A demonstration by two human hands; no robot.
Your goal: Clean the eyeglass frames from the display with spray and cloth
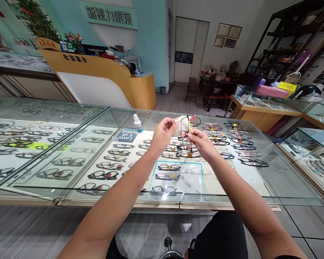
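Over the glass display counter, my right hand (203, 143) is closed, pinching a pair of dark-framed eyeglasses (189, 126) at the lower side. The glasses are turned on edge, with one lens facing left. My left hand (163, 133) is closed on a pale cloth (178, 130), which lies against or just behind that lens; which of the two I cannot tell. Beneath both hands, rows of spectacle frames (169, 167) rest inside the counter. A white spray bottle (137, 124) stands to the left, beside a dark blue printed card (126, 135).
The glass counter (210, 198) spans the front, its near edge close to my knees. Another glass case (299, 108) stands on the right. A wooden reception desk (97, 68) curves behind at left. Farther back are a bench (192, 86) and a cluttered table.
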